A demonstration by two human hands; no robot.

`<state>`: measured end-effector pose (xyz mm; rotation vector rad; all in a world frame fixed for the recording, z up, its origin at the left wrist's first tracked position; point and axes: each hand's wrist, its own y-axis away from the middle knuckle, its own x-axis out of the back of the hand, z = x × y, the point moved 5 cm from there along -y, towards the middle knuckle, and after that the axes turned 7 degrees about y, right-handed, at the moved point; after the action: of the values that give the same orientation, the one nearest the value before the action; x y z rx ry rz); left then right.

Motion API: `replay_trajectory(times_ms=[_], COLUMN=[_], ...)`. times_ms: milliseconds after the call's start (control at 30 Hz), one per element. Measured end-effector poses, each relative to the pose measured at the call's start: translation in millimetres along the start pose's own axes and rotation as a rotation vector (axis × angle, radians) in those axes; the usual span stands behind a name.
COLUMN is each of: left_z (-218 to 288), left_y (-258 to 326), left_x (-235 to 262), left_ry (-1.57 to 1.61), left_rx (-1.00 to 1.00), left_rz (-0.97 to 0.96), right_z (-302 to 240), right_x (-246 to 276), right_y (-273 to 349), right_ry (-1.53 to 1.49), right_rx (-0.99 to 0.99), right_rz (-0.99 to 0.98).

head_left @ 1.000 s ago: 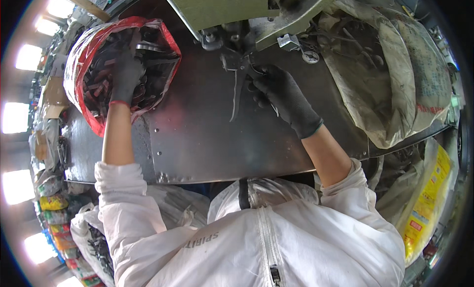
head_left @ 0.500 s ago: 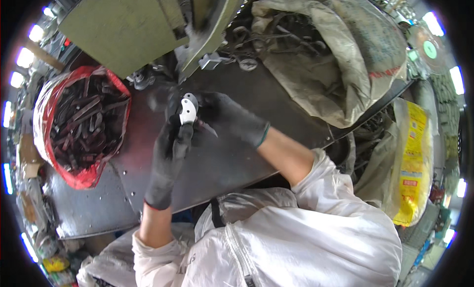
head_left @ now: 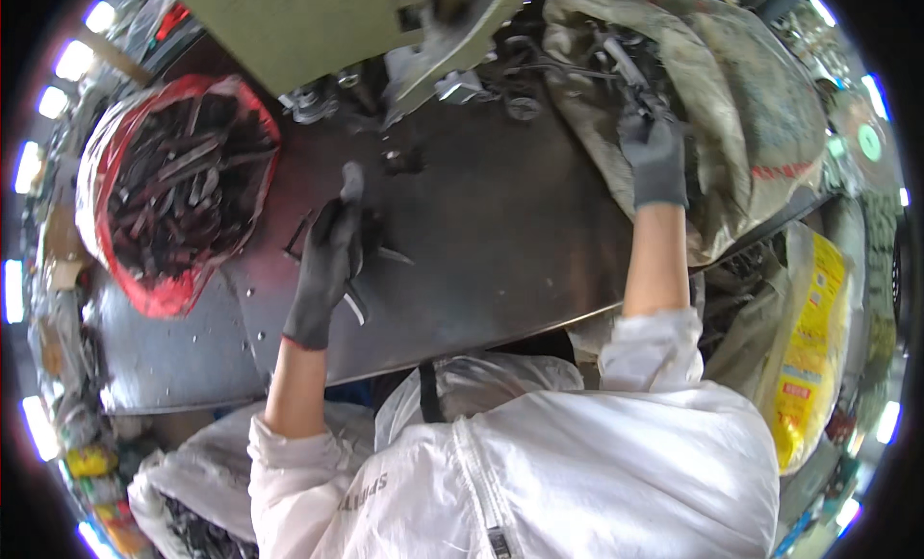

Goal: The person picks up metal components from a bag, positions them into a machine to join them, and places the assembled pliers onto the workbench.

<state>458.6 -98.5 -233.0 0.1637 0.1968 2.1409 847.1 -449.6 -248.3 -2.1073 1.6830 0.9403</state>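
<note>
My left hand (head_left: 330,251), in a dark grey glove, is closed over the middle left of the metal table (head_left: 481,261). Thin curved metal pieces (head_left: 357,303) stick out on both sides of it; their kind is unclear. My right hand (head_left: 656,160), gloved in grey, reaches into the mouth of a large woven sack (head_left: 770,97) at the back right. Beyond its fingertips lies a long light-grey metal piece (head_left: 624,61) among dark metal parts. The fingers blend into those parts, so whether they grip anything is hidden.
A red-rimmed plastic bag (head_left: 154,304) full of dark metal parts stands on the left. At the back, a green machine guard (head_left: 308,25) overhangs the table, with a toothed round wheel (head_left: 467,54) beside it. A yellow-and-white sack (head_left: 808,357) is at far right.
My right hand has left my left hand and moved right, into the woven sack. The white piece with holes no longer shows at my left hand, which has come slightly nearer me.
</note>
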Motion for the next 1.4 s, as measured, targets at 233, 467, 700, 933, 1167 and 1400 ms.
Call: replay_trajectory(times_ms=[233, 467, 700, 933, 1167, 1400], left_z=[14, 32, -34, 106, 105, 122], left_y=[-24, -42, -83, -82, -124, -85], left_x=[3, -9, 18, 123, 291, 249], left_ry=[-0.035, 0.051, -0.055, -1.29, -1.561, -0.672], left_rx=[0.092, 0.074, -0.221, -0.437, -0.198, -0.191], left_rz=[-0.084, -0.171, -0.241, 0.303, 0.46, 0.419], right_z=[132, 162, 188, 185, 193, 165], right_x=[-193, -220, -223, -205, -204, -219], right_y=[149, 165, 161, 160, 161, 175], right_ry=[0.377, 0.573, 0.893, 0.738, 0.692, 0.711], right_rx=[-0.252, -0.303, -0.06, -0.323, -0.35, -0.313], right_rz=[-0.414, -0.42, -0.64, -0.421, -0.398, -0.484])
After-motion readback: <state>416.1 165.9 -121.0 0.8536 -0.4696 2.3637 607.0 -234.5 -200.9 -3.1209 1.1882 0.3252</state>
